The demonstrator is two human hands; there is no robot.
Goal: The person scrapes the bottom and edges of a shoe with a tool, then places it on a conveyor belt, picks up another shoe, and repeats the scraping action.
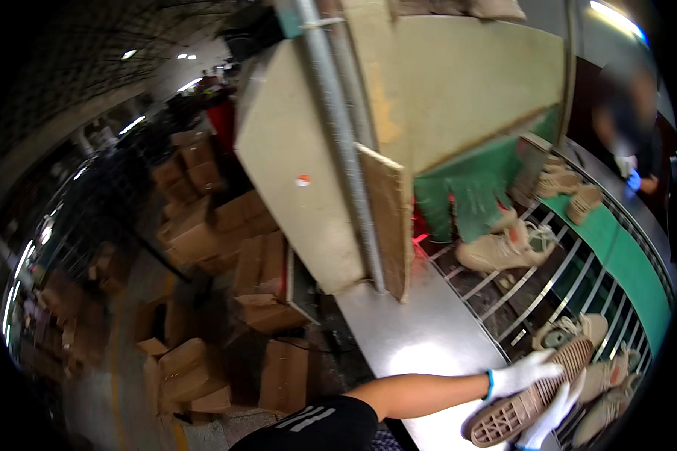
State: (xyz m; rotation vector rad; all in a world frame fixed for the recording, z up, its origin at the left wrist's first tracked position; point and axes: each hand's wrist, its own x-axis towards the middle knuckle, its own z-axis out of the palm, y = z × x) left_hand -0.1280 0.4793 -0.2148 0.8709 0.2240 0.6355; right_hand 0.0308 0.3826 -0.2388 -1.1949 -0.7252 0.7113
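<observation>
A tan shoe sole [507, 419], with a grid pattern at one end and ribs at the other, is held at the lower right between my two gloved hands. My left hand [532, 373], in a white glove with a blue cuff, grips its left edge near the middle. On the opposite edge, the white-gloved fingers of my right hand [555, 413] press along the side. Just beyond the sole, a beige lace-up shoe [593, 328] rests on the slatted conveyor [510, 328]. More beige shoes [600, 380] lie to the right of my hands, partly cut off by the dark rim.
A bare metal ledge [384, 331] runs beside the conveyor. Further along, a beige shoe [496, 252] sits by green hanging flaps [459, 203] under a cream panelled housing [459, 90]. Across the line stands another person [628, 113]. Cardboard boxes [195, 368] crowd the floor at left.
</observation>
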